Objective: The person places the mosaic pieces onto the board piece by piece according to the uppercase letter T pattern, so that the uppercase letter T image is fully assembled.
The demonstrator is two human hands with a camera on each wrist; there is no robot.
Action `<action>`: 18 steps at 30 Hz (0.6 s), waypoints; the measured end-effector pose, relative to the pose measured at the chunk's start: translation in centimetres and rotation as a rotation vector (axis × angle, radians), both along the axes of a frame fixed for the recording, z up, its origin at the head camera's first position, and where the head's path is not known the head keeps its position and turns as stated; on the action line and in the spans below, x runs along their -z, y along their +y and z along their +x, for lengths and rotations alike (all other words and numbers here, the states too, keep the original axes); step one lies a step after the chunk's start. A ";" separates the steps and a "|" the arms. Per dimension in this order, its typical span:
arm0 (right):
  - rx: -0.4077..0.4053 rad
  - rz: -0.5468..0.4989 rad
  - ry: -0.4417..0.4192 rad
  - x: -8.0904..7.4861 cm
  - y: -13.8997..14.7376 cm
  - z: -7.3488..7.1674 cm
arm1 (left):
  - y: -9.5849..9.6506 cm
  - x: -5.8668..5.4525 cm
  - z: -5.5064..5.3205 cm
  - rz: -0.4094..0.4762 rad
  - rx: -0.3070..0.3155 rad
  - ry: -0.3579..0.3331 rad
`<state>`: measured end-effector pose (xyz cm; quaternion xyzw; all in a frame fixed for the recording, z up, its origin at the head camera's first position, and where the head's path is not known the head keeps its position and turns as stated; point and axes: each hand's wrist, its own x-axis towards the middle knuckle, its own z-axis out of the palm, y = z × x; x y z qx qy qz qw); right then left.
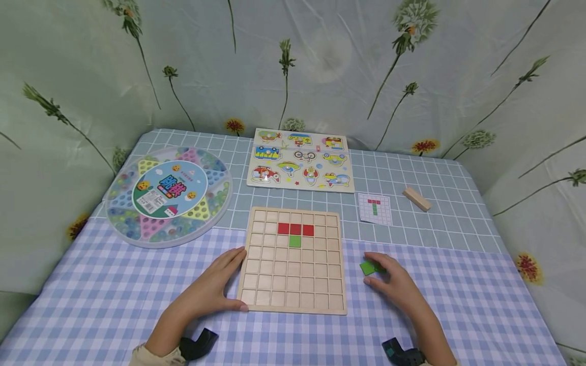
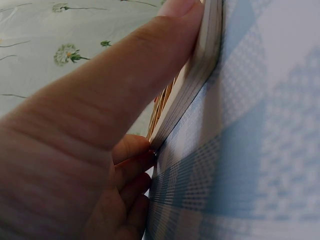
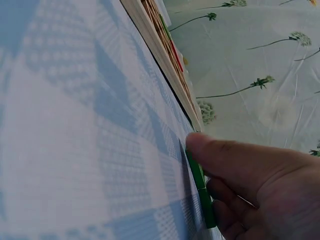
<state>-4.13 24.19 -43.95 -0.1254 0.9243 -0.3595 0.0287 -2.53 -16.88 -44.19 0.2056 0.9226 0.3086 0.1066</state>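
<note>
Checked cloth (image 1: 485, 300): green tiles (image 1: 367, 268) between fingertips (image 1: 369, 281) (right hand (image 1: 394, 280)).

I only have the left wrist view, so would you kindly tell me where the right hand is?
Observer: The right hand is beside the grid board, its thumb and fingers around green tiles.
Operator: Thank you; which tiles sit on the board?
Observer: Three red tiles in a row, with one green tile below the middle one.
Operator: Is any pattern shown nearby?
Observer: Yes, a card right of the board shows a red-and-green T.
</note>
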 end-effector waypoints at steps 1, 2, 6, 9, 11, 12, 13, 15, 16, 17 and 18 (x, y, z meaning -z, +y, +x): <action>-0.008 0.015 0.003 0.0 0.0 0.0 | 0.0 0.0 0.0 0.002 0.001 0.000; -0.014 0.033 0.009 0.0 0.1 0.0 | 0.0 0.0 0.0 0.004 0.002 0.000; -0.031 0.057 0.038 0.0 0.0 -0.1 | 0.0 0.0 0.0 0.004 -0.007 -0.017; -0.031 0.058 0.048 0.0 -0.1 -0.1 | 0.0 0.0 0.0 0.003 -0.008 -0.014; -0.029 0.068 0.059 0.1 -0.2 -0.1 | 0.0 0.1 0.0 0.004 -0.003 -0.001; -0.028 0.073 0.063 0.1 -0.3 -0.2 | 0.0 0.1 0.0 0.007 -0.001 0.005; -0.028 0.081 0.070 0.1 -0.3 -0.2 | 0.0 0.1 0.0 0.010 0.000 0.010; -0.024 0.095 0.083 0.1 -0.5 -0.2 | 0.0 0.1 0.1 0.014 0.001 0.013; -0.021 0.100 0.088 0.1 -0.6 -0.2 | 0.0 0.1 0.0 0.015 0.000 0.012; -0.017 0.101 0.092 0.1 -0.6 -0.2 | 0.0 0.0 0.0 0.016 -0.001 0.009; -0.012 0.096 0.098 0.1 -0.7 -0.3 | 0.0 0.0 0.1 0.017 0.000 0.011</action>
